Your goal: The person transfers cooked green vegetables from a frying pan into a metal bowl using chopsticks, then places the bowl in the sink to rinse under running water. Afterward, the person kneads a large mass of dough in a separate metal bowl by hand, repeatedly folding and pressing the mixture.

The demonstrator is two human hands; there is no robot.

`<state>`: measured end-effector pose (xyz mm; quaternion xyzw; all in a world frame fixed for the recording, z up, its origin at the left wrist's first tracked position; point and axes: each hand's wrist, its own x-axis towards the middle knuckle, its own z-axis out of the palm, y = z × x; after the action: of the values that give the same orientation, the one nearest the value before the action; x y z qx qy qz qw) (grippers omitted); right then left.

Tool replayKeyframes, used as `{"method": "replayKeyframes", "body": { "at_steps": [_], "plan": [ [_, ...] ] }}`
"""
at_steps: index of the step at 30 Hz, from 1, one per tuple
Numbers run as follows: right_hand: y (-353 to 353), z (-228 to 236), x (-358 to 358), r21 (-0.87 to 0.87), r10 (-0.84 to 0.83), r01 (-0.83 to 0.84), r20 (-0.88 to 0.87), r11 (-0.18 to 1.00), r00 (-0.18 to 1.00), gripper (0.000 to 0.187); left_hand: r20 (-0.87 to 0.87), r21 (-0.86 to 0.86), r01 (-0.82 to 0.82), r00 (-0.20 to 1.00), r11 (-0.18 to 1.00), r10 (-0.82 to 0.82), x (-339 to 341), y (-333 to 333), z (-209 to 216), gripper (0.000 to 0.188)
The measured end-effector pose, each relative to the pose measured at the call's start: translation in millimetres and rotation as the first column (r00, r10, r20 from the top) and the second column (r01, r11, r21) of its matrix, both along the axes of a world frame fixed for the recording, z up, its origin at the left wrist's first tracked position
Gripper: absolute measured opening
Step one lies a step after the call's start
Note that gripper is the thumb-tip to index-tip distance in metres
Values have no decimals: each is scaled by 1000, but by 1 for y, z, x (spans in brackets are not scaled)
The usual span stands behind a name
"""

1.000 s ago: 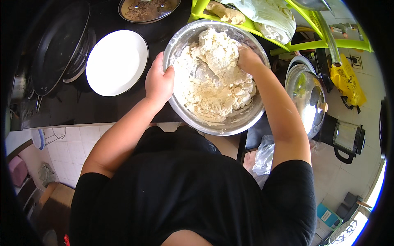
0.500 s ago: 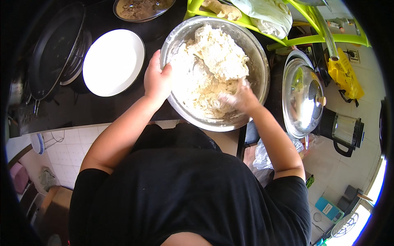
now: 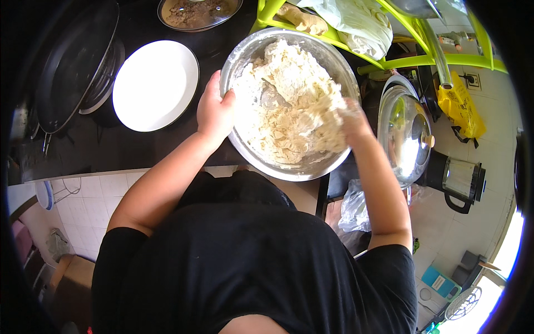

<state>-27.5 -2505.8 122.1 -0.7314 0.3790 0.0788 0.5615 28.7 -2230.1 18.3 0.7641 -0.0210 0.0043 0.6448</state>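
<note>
A wide metal mixing bowl (image 3: pixel 312 172) holds a rough, shaggy mass of pale dough (image 3: pixel 300 78) with loose flour about it. My left hand (image 3: pixel 216 110) grips the bowl's left rim, thumb over the edge and fingers along the outside. At the right inner side of the bowl, my right hand (image 3: pixel 354 123) is against the dough. Motion smears its fingers, so I cannot make out how they are bent or whether they hold any dough. The dough is heaped toward the far side and the right, with crumbly bits nearer me.
Left of the bowl lies a white plate (image 3: pixel 156 86), with a black frying pan (image 3: pixel 78 61) beyond it. A glass-lidded dish (image 3: pixel 199 12) is at the back. A green rack (image 3: pixel 384 62) borders the bowl's far right; a pot with a glass lid (image 3: pixel 407 139) stands right.
My right hand has moved from the bowl's lower middle right to its right wall, and the dough there has shifted with it. My left hand keeps its hold on the rim.
</note>
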Motion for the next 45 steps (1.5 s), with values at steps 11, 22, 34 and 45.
{"method": "replayKeyframes", "body": {
  "at_steps": [11,22,34,45],
  "plan": [
    [17,-26,57,-690,608,-724,-573,3,549,65,15,56,-10,1000,998,10,-2,0,11,47],
    [42,-41,113,-355,380,-835,-905,-421,192,55,-54,49,9,999,999,-6,-9,3,28,47],
    [1,-7,93,-453,766,-874,-620,-176,167,63,-56,118,-17,998,993,24,-1,1,23,50],
    [41,21,-33,-490,462,-782,-836,-386,296,54,-99,-47,22,995,999,-27,-4,1,16,40]
  ]
}}
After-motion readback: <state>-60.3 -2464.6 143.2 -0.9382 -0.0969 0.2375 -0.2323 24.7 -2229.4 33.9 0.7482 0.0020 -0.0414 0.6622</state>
